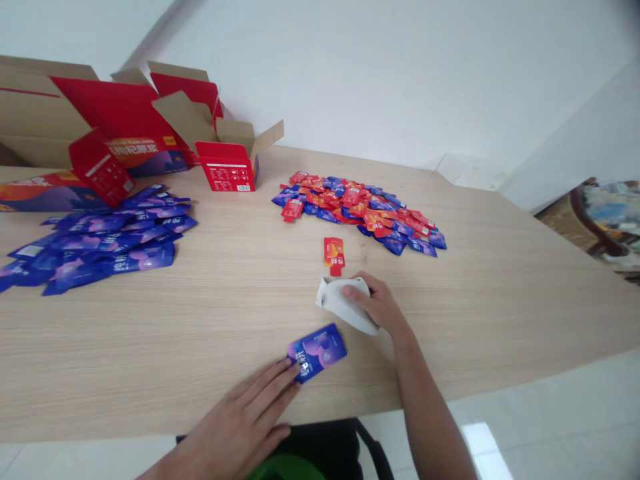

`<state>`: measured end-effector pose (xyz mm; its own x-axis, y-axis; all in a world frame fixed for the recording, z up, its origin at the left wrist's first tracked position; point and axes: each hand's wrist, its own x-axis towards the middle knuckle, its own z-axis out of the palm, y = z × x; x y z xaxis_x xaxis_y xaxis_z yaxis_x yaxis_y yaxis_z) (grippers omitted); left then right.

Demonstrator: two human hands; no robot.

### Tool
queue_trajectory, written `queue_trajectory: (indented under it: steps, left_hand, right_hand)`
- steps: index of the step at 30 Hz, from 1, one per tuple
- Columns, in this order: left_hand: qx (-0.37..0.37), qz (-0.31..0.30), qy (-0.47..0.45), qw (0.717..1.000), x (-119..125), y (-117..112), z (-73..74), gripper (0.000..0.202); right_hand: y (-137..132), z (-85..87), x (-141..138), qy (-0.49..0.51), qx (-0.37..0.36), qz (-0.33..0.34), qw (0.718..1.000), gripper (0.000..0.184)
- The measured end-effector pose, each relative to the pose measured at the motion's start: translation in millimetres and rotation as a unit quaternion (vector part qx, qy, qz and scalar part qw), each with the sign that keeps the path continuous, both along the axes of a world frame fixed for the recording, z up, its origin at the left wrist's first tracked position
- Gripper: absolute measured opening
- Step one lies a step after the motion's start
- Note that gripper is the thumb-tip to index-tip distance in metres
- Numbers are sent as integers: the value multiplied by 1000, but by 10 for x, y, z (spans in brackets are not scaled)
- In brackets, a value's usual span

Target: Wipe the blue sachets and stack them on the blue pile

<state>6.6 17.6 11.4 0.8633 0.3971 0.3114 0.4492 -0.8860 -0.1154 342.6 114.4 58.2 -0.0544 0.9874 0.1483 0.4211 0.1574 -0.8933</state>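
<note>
Left hand (235, 419) open, fingertips (294, 369) on the blue sachet (318, 353) — long axis slanting away — right hand (376, 308) cupping a white holder (346, 305).

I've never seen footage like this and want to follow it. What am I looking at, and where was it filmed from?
This single view comes from a camera worn on a person's head, looking down at their own bare hands; no machine is involved. On a wooden table lie opened red cardboard boxes, a pile of blue sachets and a mixed pile of red and blue sachets. The right hand rests on a curved white card, near a lone red sachet. The left hand touches a single blue sachet.
</note>
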Motion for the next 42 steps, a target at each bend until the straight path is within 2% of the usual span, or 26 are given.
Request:
queue_trajectory:
  steps: [4, 7, 9, 10, 12, 14, 16, 18, 21, 24, 26, 27, 29, 31, 34, 38, 40, 42]
  left_hand:
    - [10, 4, -22, 1000, -4, -78, -87, 55]
    - [22, 4, -37, 999, 23, -143, -136, 46]
    - [37, 3, -36, 999, 45, -182, -172, 44]
    - [44, 2, -36, 998, 55, -198, -188, 43]
    - [46, 2, -40, 998, 69, -218, -211, 41]
    - [40, 3, -49, 998, 73, -224, -219, 40]
    - [34, 2, -52, 998, 68, -220, -217, 41]
    - [32, -6, -49, 998, 61, -213, -215, 43]
    - [26, -11, -49, 998, 55, -203, -226, 44]
    - [18, -5, -53, 998, 64, -201, -254, 44]
    - [6, -5, -63, 998, 73, -207, -270, 44]
    - [-4, -5, -70, 998, 77, -213, -274, 42]
    - [-22, -3, -81, 996, 81, -225, -274, 38]
    - [-32, 2, -82, 996, 80, -236, -261, 37]
    - [-26, 4, -73, 997, 72, -242, -239, 43]
    - [-29, 1, -74, 997, 64, -237, -241, 46]
    - [-35, 0, -81, 996, 65, -234, -252, 46]
    - [-42, 0, -89, 995, 69, -232, -257, 46]
  right_hand:
    - [39, -2, -47, -41, 50, -84, 994, 37]
    - [-152, 55, -286, -71, 95, -107, 987, 29]
    - [-392, 27, -545, -121, 135, -68, 981, 23]
    - [-523, -19, -681, -155, 146, -24, 977, 20]
    - [-742, -161, -906, -234, 173, 72, 954, 15]
    - [-827, -312, -1006, -294, 192, 116, 929, 15]
    - [-746, -402, -954, -331, 192, 109, 917, 17]
    - [-548, -396, -791, -356, 190, 71, 912, 17]
    - [-271, -257, -546, -373, 195, 10, 907, 12]
    - [-297, -136, -570, -354, 204, -31, 912, 14]
    - [-492, -149, -759, -323, 211, -16, 922, 16]
    - [-610, -186, -877, -306, 213, 13, 928, 16]
    - [-806, -294, -1082, -317, 209, 104, 919, 17]
    - [-863, -397, -1166, -335, 202, 138, 910, 17]
    - [-643, -443, -999, -355, 194, 72, 912, 14]
    - [-232, -300, -594, -364, 194, -14, 911, 10]
    - [-216, -216, -547, -356, 199, -43, 912, 11]
    - [-366, -181, -664, -329, 204, -49, 921, 14]
